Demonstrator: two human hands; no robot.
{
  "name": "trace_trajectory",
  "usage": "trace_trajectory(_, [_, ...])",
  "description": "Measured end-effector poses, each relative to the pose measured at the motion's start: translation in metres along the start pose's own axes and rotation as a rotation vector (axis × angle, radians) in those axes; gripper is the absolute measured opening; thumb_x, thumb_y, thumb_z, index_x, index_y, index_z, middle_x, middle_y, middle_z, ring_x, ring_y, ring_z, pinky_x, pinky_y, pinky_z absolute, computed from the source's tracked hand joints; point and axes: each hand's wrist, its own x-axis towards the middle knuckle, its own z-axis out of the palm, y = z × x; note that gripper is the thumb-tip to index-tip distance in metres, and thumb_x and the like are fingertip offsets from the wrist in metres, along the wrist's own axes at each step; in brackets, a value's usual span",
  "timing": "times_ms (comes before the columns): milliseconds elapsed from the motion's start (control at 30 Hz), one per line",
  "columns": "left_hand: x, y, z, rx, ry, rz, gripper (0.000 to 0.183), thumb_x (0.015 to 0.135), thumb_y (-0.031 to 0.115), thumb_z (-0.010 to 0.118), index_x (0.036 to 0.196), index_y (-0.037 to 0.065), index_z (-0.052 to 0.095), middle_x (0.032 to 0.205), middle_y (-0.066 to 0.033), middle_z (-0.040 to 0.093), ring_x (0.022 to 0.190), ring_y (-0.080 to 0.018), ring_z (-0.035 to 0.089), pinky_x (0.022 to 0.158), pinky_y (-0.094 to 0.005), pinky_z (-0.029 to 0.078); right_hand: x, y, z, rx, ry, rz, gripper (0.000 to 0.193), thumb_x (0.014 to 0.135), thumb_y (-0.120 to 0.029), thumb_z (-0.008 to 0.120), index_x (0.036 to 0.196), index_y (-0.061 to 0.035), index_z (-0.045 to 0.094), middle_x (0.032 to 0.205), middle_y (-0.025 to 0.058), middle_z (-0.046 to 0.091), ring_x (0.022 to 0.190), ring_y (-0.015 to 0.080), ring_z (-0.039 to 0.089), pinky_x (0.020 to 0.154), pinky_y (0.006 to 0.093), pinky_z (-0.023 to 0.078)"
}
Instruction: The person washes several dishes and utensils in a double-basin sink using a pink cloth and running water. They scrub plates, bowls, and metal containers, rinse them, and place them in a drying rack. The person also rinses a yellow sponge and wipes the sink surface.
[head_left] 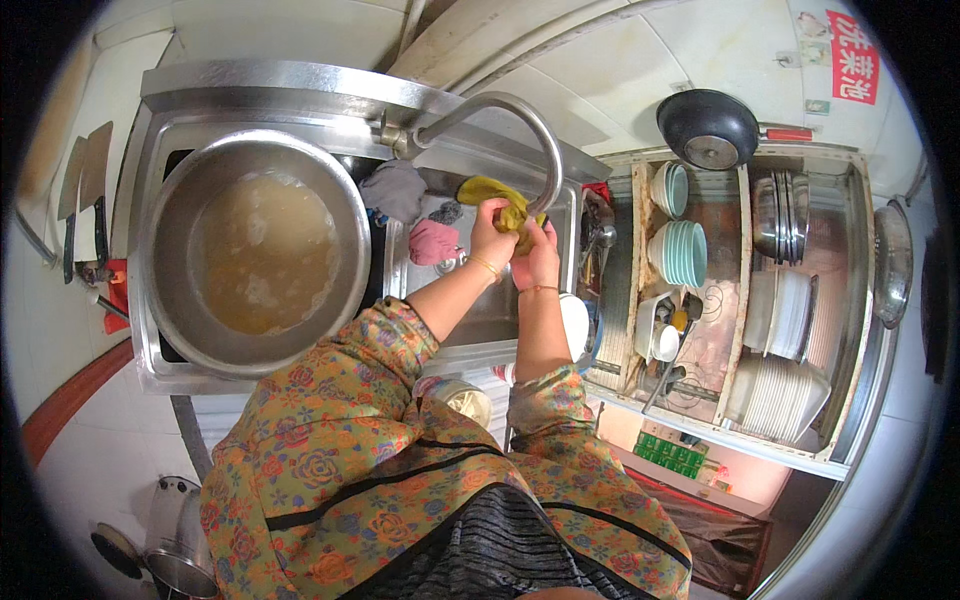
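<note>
Under the curved metal faucet (548, 135), a yellow-green cloth (482, 190) is bunched up between my two hands. My left hand (490, 240) and my right hand (538, 258) are side by side, fingers closed around the cloth, while one end of it sticks out toward the upper left. Both hands are over the right basin of the steel sink (480, 332). Left of them lie a pink cloth (433, 242), a dark scrubber (446, 212) and a grey cloth (392, 190) at the basin divider. Whether water is running cannot be made out.
A large metal basin (160, 255) of cloudy brownish water covers the left sink. On the right, a rack (745, 215) holds green bowls (684, 253), white plates (778, 400) and metal bowls (782, 215). A black wok (708, 128) hangs above it. Knives (95, 180) hang at far left.
</note>
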Motion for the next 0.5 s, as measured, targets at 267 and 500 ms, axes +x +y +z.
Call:
trace_trajectory(267, [0.023,-0.016,-0.007,-0.599,0.009,-0.327,0.026,0.091,0.011,0.069,0.114,0.002,0.061,0.106,-0.0045,0.065,0.092,-0.0152,0.063,0.082,-0.0292,0.051,-0.001,0.009,0.004,-0.065,0.171,-0.081,0.027,0.094,0.000,0.058,0.120,-0.0008,0.054,0.113,0.0110,0.063,0.101,0.0247,0.064,0.087,0.0399,0.055])
trace_trajectory(500, [0.047,-0.017,-0.002,-0.347,-0.167,-0.263,0.008,0.092,0.019,0.069,0.093,0.011,0.067,0.087,0.0002,0.066,0.076,-0.0115,0.061,0.069,-0.0271,0.050,-0.012,0.025,-0.004,-0.021,0.079,-0.027,0.022,0.100,-0.010,0.054,0.120,-0.0017,0.054,0.114,0.0096,0.064,0.103,0.0242,0.064,0.092,0.0386,0.052])
